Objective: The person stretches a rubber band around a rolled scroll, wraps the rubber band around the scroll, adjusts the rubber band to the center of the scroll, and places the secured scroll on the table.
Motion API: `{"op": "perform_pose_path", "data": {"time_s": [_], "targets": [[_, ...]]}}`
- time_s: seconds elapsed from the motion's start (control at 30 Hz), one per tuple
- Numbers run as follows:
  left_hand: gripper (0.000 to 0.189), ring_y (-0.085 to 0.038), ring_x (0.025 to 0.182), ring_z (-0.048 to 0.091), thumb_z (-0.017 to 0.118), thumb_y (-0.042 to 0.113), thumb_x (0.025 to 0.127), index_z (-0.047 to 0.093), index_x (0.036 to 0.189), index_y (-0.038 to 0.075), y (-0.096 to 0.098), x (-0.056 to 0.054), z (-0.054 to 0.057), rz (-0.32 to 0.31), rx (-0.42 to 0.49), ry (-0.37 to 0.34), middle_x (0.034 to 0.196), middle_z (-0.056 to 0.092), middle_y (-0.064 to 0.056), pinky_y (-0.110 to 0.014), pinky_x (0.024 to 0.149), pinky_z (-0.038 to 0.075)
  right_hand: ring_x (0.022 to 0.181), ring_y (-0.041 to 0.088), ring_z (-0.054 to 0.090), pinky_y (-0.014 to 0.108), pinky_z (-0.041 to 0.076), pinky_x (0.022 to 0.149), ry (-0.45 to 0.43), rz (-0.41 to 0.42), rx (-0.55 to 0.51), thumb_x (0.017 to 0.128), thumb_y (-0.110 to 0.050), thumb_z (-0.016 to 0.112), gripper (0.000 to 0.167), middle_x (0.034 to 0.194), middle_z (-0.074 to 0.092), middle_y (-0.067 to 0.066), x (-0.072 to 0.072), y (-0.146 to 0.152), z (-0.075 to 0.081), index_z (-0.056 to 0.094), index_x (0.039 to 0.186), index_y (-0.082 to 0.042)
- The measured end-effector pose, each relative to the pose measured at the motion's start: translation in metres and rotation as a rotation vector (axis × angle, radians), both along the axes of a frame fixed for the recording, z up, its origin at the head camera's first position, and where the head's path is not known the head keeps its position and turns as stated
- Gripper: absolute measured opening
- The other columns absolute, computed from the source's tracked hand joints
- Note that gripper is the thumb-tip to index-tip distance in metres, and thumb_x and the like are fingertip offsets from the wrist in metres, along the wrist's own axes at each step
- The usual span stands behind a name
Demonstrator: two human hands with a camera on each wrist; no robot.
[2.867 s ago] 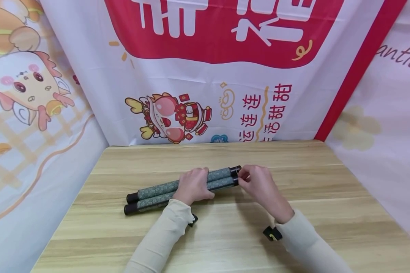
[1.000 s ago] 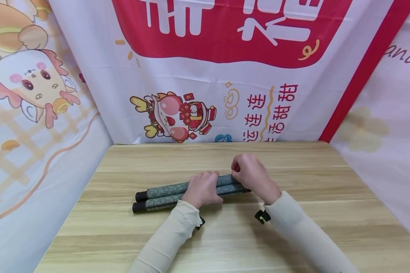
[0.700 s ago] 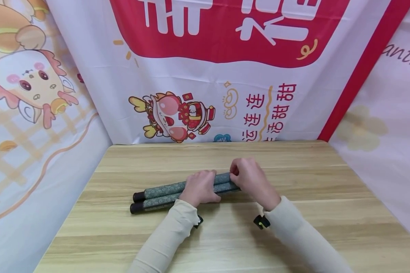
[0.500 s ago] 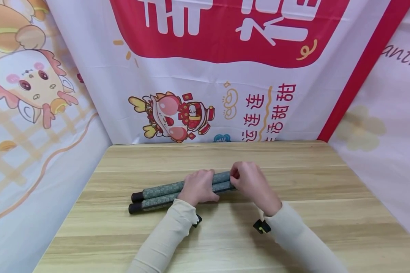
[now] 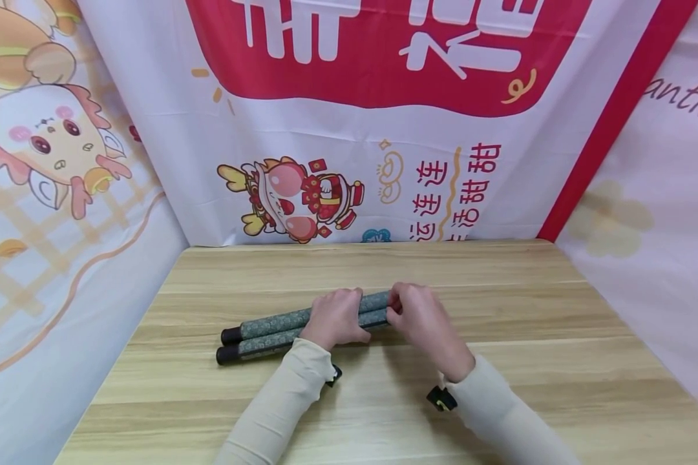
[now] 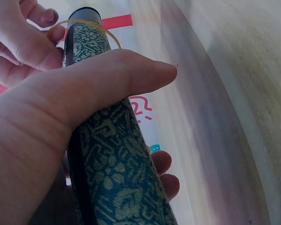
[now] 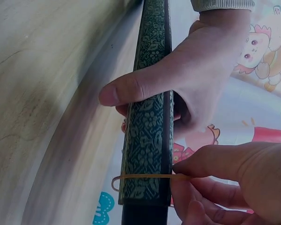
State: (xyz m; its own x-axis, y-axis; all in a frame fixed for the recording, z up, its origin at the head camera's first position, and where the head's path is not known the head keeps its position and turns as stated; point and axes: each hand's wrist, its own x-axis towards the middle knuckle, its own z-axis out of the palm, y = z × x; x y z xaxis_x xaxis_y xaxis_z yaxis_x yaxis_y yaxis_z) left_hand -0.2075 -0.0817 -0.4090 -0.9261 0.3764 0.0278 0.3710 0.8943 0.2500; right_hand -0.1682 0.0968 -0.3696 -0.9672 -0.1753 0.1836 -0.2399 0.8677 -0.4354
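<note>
Two green brocade scrolls (image 5: 273,323) with black end knobs lie side by side, slanting across the table in the head view. My left hand (image 5: 334,320) grips both around the middle, its thumb across the near scroll (image 6: 117,150). At their right end, my right hand (image 5: 421,323) pinches a thin yellowish rubber band (image 7: 147,176) between thumb and fingers. In the right wrist view, the band crosses the brocade close to the black knob (image 7: 145,214), with a small loop standing out at the far edge. The right hand hides the right knobs in the head view.
The wood-grain table (image 5: 384,413) spreads around the scrolls. A white and red printed cloth (image 5: 360,129) hangs behind its back edge. Printed cloths also hang at the left (image 5: 64,258) and right (image 5: 645,258). Each wrist wears a small black device (image 5: 442,398).
My right hand has shifted from the black knobs leftward onto the brocade, and the rubber band now sits farther along the scrolls. Lately it has sunk slightly. The left hand keeps its hold.
</note>
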Motion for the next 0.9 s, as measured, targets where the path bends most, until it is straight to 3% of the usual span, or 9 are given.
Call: {"op": "perform_pose_path", "data": {"time_s": [0.47, 0.9], "targets": [[0.056, -0.025, 0.088, 0.069, 0.097, 0.046, 0.070, 0.068, 0.107, 0.016, 0.005, 0.004, 0.001, -0.017, 0.004, -0.025, 0.098, 0.072, -0.003, -0.048, 0.066, 0.053, 0.070, 0.014, 0.061, 0.029, 0.054, 0.063, 0.057, -0.006, -0.017, 0.092, -0.009, 0.079, 0.006, 0.081, 0.070, 0.002, -0.014, -0.007, 0.002, 0.074, 0.090, -0.009], [0.055, -0.025, 0.087, 0.068, 0.096, 0.046, 0.071, 0.067, 0.106, 0.016, 0.008, 0.004, -0.004, -0.023, -0.019, -0.035, 0.095, 0.070, -0.003, -0.047, 0.066, 0.052, 0.074, 0.015, 0.065, 0.031, 0.062, 0.072, 0.017, 0.005, -0.044, 0.094, -0.009, 0.078, 0.005, 0.086, 0.073, 0.005, -0.026, -0.009, 0.005, 0.076, 0.097, -0.007]]}}
